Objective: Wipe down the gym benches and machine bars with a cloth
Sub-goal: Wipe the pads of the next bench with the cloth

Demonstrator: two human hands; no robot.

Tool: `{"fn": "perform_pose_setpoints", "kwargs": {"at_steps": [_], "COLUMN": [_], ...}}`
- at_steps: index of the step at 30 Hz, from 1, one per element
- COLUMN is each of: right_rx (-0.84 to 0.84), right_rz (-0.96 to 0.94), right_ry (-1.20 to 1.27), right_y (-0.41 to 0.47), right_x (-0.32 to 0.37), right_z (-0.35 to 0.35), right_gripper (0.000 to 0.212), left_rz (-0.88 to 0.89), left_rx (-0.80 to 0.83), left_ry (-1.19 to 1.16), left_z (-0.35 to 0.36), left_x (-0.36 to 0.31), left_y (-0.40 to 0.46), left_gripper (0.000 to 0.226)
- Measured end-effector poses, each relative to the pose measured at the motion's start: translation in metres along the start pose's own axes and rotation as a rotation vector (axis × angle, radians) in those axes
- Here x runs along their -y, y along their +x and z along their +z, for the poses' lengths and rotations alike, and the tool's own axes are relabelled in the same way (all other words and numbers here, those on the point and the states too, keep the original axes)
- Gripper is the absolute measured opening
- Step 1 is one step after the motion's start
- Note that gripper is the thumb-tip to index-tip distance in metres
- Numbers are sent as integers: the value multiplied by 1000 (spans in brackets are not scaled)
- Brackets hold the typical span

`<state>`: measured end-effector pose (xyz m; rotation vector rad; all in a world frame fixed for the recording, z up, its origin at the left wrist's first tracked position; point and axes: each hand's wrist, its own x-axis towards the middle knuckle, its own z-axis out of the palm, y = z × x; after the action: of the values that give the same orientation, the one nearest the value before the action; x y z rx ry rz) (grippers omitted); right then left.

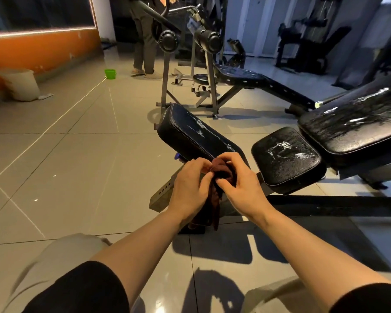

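— Both forearms fill the bottom of the frame. See the left hand [191, 184] and right hand [239, 179], frame centre? Fingers curled, pinching a bunched brown cloth [221, 171] between them.

— Where does it point?

— Its long axis runs downward; the tail hangs below the hands, toward the floor.

— And the black pad [194, 134] just above, up-frame?

— Streaked with wet glare, like the seat pad [287, 159] at right.

— What might go wrong?

— I'd guess the loose tail drags on the floor, picks up grit, and smears it on the pads.
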<state>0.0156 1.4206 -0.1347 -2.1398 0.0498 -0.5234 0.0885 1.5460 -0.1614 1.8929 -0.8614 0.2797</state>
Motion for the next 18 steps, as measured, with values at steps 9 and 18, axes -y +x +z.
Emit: {"fn": "perform_pose_setpoints", "kwargs": {"at_steps": [9,18], "right_rx": [-398,-328], "right_rz": [-37,-250], "right_ry": [-274,-557], "right_y": [15,46], "right_x": [7,1], "right_z": [20,61], "right_gripper": [27,28], "left_rz": [-9,60], "left_rx": [17,92], "left_ry": [407,491], "left_z": [-18,-34], "left_x": [24,39], "left_y": [2,7], "left_gripper": [54,75]}}
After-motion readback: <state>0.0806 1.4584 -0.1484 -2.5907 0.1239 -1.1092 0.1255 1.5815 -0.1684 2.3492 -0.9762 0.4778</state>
